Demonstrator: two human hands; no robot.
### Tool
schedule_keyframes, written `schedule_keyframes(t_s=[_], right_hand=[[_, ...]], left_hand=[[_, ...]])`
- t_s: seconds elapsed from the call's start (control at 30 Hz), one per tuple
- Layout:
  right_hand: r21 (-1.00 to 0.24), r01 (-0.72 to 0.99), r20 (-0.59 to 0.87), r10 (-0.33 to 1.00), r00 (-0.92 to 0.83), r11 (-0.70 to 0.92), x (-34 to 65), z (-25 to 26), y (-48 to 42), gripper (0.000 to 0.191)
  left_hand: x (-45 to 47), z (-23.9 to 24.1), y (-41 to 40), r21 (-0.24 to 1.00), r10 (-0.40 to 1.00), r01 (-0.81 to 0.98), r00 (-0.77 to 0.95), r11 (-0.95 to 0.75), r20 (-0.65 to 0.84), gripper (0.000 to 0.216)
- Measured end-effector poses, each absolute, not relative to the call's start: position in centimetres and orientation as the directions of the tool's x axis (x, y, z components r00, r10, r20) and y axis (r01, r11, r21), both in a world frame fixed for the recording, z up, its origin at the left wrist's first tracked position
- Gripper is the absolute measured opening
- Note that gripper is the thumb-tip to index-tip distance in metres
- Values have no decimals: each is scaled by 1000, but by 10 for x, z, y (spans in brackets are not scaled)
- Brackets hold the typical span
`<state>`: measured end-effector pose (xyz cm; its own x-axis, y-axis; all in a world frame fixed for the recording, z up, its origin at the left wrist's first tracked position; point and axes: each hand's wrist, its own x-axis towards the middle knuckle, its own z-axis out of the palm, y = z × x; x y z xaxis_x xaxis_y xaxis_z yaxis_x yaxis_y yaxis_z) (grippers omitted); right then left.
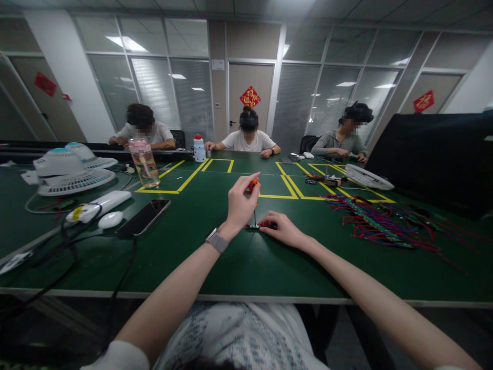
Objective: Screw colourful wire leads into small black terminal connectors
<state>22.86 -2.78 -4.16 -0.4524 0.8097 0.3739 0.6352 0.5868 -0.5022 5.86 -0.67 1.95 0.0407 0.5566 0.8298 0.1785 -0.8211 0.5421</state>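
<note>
Centrally, left fingers: the left hand (241, 200) curls thumb and fingertips round a red-and-orange-handled screwdriver with a thin shaft (253, 186), partly hiding the handle.
Right fingers: bent close together, the right hand (285, 229) meets the right end of a small, flat green circuit board (253, 227); whether they pinch it, I cannot tell.
Screwdriver: mid-frame, nearly upright, handle up, tip down at the board.
Board: just below frame centre, long axis running left to right.
Right of frame: tangled red and blue wires with green boards (377, 221); beyond, a big black panel (435, 159) blocks the view.
Left of frame: glossy black smartphone (144, 218), clear pink-lidded bottle (144, 163), white plastic fan (73, 174).
Underneath: smooth green tabletop (185, 277), yellow tape outlines.
Top of frame: three seated people.
</note>
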Motion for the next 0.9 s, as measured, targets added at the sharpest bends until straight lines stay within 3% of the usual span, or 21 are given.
schedule_keyframes(t_s=[0.2, 0.4, 0.53, 0.77, 0.9], right_hand=[[-477, 650, 381, 805, -454, 592, 228, -42, -27, 13], [-491, 642, 374, 808, -455, 588, 228, -42, -28, 13], [-493, 643, 375, 810, -451, 586, 228, -41, -28, 14], [-504, 640, 368, 815, -448, 579, 228, -41, -28, 15], [-501, 640, 370, 813, -450, 583, 229, -41, -28, 15]], left_hand=[[57, 26, -15, 491, 524, 287, 49, -823, 850, 20], [59, 20, -7, 532, 548, 150, 111, -834, 829, 36], [61, 16, -4, 585, 590, 79, 75, -807, 804, 33], [59, 23, -13, 495, 514, 250, 14, -832, 857, 20], [57, 25, -14, 490, 519, 262, 52, -831, 853, 23]])
